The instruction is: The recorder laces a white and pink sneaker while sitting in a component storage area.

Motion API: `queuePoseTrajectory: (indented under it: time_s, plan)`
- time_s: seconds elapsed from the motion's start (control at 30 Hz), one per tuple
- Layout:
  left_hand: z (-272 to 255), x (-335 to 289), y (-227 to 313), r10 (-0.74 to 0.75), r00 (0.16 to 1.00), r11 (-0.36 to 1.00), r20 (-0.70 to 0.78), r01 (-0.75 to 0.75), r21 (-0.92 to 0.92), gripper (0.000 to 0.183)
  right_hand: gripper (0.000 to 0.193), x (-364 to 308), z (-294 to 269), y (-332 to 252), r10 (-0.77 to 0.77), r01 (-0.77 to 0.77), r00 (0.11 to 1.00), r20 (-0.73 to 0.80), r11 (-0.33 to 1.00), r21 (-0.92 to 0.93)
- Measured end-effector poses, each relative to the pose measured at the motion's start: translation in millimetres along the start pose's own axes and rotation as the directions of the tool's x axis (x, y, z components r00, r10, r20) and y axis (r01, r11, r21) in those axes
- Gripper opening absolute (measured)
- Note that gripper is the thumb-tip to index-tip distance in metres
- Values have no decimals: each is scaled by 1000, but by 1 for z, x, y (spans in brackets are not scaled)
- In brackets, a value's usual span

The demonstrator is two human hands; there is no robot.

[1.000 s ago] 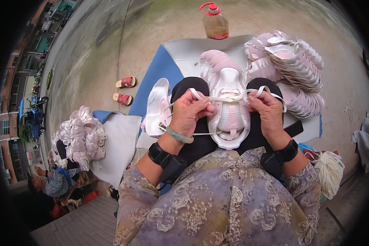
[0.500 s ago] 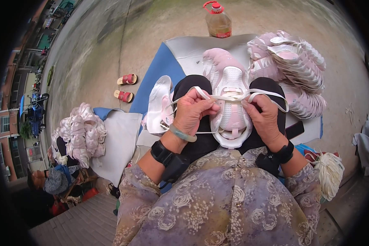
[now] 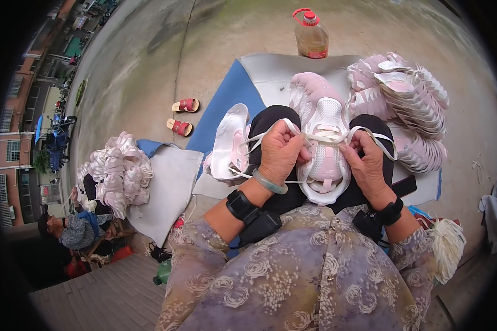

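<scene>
We look down on a broad stretch of concrete (image 3: 215,49), and on it lies a sheet (image 3: 232,91), blue on one part and pale grey on another. Next in size comes the wearer's flowered shirt (image 3: 298,265), filling the lower middle, with black trousers (image 3: 276,115) showing at both knees. To the right we find a tall stack (image 3: 408,102) of pink-and-white uppers, nested one in another; well apart on the left sits a looser pile (image 3: 119,176) in the same colours. Near that pile, at the far left, we make out another person (image 3: 78,231) in a patterned top.

Between the knees lies the shoe (image 3: 324,160), its toe pointing away and its opening toward the shirt. A second, paler shoe (image 3: 229,143) rests just beside the left knee. Beyond the sheet's far edge stands a jug (image 3: 312,39) with a red cap, and at the lower right hangs a bundle (image 3: 446,245) of off-white strands.

The left hand (image 3: 281,149) and the right hand (image 3: 367,165) face each other over the shoe, each pinching lace between thumb and fingers. Smaller again are two red slippers (image 3: 186,105), then a pale bangle (image 3: 269,182) on the left wrist. Thinnest is the white lace (image 3: 321,138), stretched across the shoe between both hands; whether it is knotted there, we cannot quite tell.
</scene>
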State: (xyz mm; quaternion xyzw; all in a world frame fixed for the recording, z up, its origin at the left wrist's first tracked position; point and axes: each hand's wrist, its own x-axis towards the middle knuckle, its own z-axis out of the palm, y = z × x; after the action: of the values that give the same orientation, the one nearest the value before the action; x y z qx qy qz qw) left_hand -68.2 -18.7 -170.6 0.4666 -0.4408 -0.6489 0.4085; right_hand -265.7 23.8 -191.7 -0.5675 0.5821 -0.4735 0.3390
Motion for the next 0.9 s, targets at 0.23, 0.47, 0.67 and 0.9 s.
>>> queuePoseTrajectory:
  time_s: [0.23,0.47,0.67,0.9]
  plan:
    - [-1,1,-2,19,1000,1000,3,-19,-25,4,19,0,1,2,-4,4,1000,-4,1000,-1]
    - [0,2,-7,68,997,994,29,-70,86,4,19,-1,1,6,-17,17,1000,6,1000,-2]
    - [-1,14,-16,39,995,982,96,-56,180,5,17,-3,-1,7,79,-80,997,9,987,143]
    - [1,20,-15,66,992,880,108,-109,463,12,13,-8,-10,-16,-138,134,990,-31,984,-114]
